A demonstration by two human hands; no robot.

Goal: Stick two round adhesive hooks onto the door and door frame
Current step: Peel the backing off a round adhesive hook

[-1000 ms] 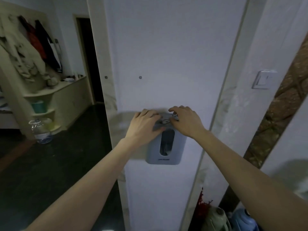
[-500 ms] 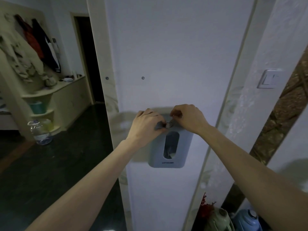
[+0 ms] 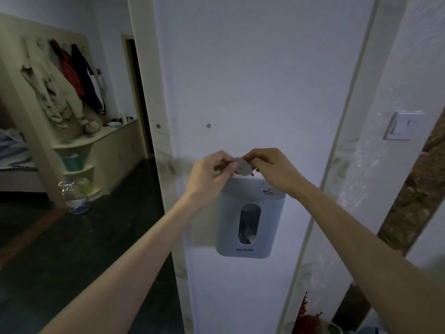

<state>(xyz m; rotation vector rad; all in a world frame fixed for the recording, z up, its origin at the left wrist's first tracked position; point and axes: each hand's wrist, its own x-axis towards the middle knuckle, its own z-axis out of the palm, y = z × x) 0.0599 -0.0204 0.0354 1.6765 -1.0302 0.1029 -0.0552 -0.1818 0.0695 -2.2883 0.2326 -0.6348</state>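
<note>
A round grey adhesive hook [image 3: 242, 166] is held in front of the white door [image 3: 252, 80], just above a grey cup holder [image 3: 248, 218] fixed to it. My left hand [image 3: 212, 175] pinches the hook's left edge. My right hand [image 3: 273, 169] pinches its right side, where a small metal hook tip pokes out below. A second round hook [image 3: 268, 189] lies on top of the cup holder, under my right wrist. The door frame [image 3: 154, 97] runs up the left edge of the door.
Two small round marks sit on the frame [image 3: 158, 126] and on the door [image 3: 208, 126]. A light switch [image 3: 401, 126] is on the wall at right. At left are coats on a rack [image 3: 69, 80], shelves, a water bottle [image 3: 73, 197] and a dark floor.
Both hands have lifted from the top of the cup holder with one round hook held between them. The other hook now shows on the holder's top.
</note>
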